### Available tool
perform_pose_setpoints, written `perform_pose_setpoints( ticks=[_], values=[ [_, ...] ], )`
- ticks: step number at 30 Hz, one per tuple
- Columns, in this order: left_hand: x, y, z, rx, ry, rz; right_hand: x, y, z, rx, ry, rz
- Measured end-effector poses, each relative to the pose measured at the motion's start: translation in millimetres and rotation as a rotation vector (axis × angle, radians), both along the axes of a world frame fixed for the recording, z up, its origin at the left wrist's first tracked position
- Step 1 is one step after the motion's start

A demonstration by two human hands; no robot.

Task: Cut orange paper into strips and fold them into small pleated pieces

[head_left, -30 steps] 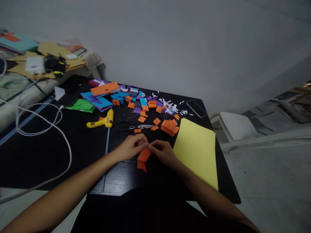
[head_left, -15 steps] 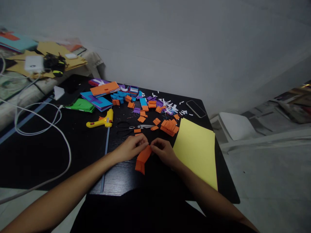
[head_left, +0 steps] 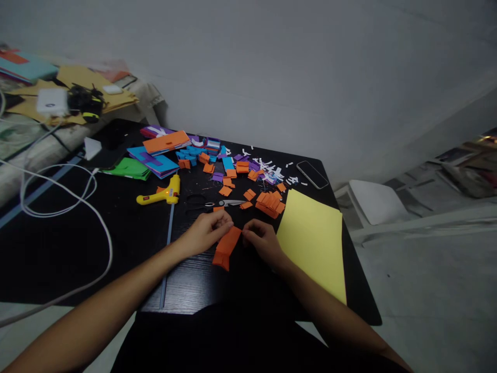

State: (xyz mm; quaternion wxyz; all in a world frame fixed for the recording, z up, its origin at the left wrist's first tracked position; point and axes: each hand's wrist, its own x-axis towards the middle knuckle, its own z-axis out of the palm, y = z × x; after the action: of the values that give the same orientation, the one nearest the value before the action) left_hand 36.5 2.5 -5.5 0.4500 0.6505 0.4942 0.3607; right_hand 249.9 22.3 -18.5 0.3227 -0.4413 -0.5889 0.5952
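A folded orange paper strip (head_left: 229,243) hangs tilted above the black table, its lower end creased into a small flap. My left hand (head_left: 207,231) pinches its upper left edge between thumb and fingers. At the strip's upper right corner is my right hand (head_left: 263,240), thumb and fingertips pressed together on that corner. Just beyond the hands lie scissors (head_left: 229,203) with dark handles, among small folded orange paper pieces (head_left: 269,203). Sheets of yellow paper (head_left: 312,238) lie beside my right wrist.
A yellow glue gun (head_left: 161,194) rests left of the scissors, above a thin grey-blue strip (head_left: 170,228). Folded coloured papers (head_left: 166,142) and white scraps (head_left: 274,171) spread along the back. A phone (head_left: 311,174) lies at the right; a white cable (head_left: 103,217) loops at the left.
The orange strip has tilted, with its lower end rising a little and its broad face showing more. My left hand has shifted slightly left and up; my right hand is almost still.
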Motion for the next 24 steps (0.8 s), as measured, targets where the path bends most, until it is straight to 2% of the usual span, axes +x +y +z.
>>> perform_pose_setpoints(
  ticks=[5,9,13,24],
  values=[
    [-3,4,1.3,-0.036,-0.114,0.126,0,-1,0.9,-0.021,0.07,-0.041],
    [5,1,-3.1,-0.074,-0.147,0.113,-3,-5,2.3,-0.073,0.148,0.05],
    [10,-1,-8.4,-0.036,-0.137,0.145,-3,-7,-0.1,-0.109,0.089,0.145],
    [7,0,-1.8,-0.074,-0.141,0.115,-3,-5,-2.0,-0.168,0.059,0.069]
  ],
)
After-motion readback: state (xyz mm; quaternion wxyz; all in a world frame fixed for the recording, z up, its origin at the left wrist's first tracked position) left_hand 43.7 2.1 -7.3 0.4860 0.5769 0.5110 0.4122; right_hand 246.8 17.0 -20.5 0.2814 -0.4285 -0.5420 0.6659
